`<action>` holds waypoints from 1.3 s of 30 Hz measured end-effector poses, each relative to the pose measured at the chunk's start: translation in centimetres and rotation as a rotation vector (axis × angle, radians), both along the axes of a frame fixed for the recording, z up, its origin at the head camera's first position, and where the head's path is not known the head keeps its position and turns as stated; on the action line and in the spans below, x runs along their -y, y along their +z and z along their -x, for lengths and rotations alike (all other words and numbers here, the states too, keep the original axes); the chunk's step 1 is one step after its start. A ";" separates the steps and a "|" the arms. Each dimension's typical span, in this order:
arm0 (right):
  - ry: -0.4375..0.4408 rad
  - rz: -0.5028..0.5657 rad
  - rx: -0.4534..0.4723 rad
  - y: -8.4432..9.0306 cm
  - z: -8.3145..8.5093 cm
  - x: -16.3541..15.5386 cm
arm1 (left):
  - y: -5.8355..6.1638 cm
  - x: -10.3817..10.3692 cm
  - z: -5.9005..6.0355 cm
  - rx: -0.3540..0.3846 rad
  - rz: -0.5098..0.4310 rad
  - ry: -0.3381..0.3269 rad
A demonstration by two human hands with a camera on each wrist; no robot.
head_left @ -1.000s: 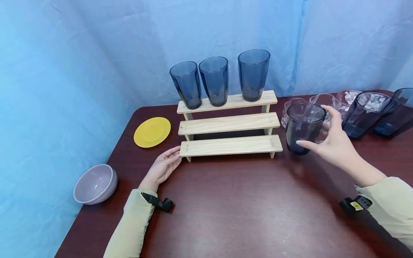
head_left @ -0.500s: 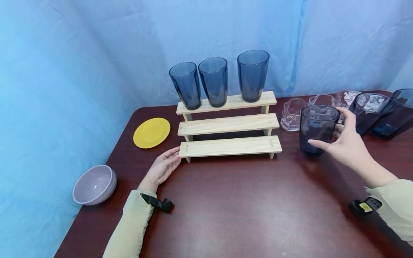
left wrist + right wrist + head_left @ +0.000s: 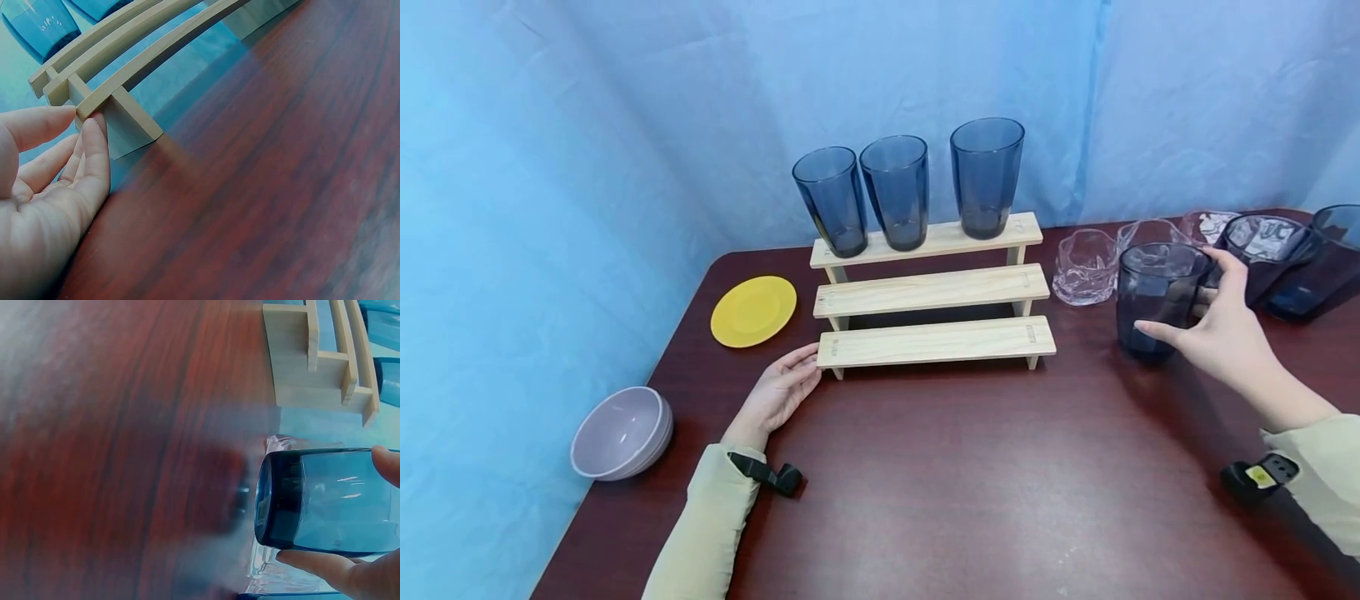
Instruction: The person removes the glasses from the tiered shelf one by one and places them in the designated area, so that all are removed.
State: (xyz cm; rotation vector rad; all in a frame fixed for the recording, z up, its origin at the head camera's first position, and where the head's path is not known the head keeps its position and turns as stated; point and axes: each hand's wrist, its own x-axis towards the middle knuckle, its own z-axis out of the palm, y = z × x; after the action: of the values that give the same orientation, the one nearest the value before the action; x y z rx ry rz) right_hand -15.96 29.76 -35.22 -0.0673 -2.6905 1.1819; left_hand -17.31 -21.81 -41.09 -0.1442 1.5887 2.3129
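Note:
My left hand (image 3: 773,398) pinches the left end of the lowest step of a three-tier wooden display rack (image 3: 936,342). Thumb and fingertips meet at the board's end in the left wrist view, close to the rack's side leg (image 3: 134,119). At the rack's right, my right hand (image 3: 1232,346) grips a dark blue glass tumbler (image 3: 1153,304), thumb on its near side and fingers round the far side. The tumbler is upright; its base (image 3: 269,500) hangs close over the table in the right wrist view. Three similar blue tumblers (image 3: 987,179) stand on the top tier.
Clear wavy glasses (image 3: 1084,271) stand behind the held tumbler. Two more blue tumblers (image 3: 1318,271) are at the far right. A yellow plate (image 3: 753,311) and a pale purple bowl (image 3: 622,433) lie on the left of the dark red table (image 3: 955,492). Blue cloth (image 3: 730,100) hangs behind.
My right hand has moved to the right with the tumbler, away from the rack and in front of the clear glasses. The left hand has stayed at the rack's end.

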 end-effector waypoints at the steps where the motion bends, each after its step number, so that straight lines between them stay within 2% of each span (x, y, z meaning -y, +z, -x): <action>1: -0.001 -0.002 0.004 0.0 0.0 0.0 | 0.0 0.0 0.0 0.001 0.004 0.001; 7: -0.014 -0.003 0.016 0.0 0.3 -0.3 | 0.0 0.0 -0.1 0.000 0.007 0.012; 16: 0.012 -0.004 0.056 -0.2 0.4 -0.7 | -0.2 0.0 -0.3 0.001 0.015 0.005; 27: 0.014 -0.023 0.038 -0.4 0.3 -0.6 | 0.0 0.1 -0.3 0.012 0.012 0.010; 33: -0.009 -0.022 0.035 -0.4 0.2 -0.7 | 0.1 0.0 -0.1 -0.004 0.012 -0.005; 39: -0.033 -0.010 0.042 -0.4 0.2 -0.9 | -0.3 -0.1 0.1 -0.031 0.006 -0.011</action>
State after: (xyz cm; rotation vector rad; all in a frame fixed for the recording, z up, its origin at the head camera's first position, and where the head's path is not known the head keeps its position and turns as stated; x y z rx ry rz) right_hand -16.13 30.63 -35.63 -0.1354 -2.7207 1.1699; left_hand -17.40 -21.74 -41.39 -0.1008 1.6080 2.3128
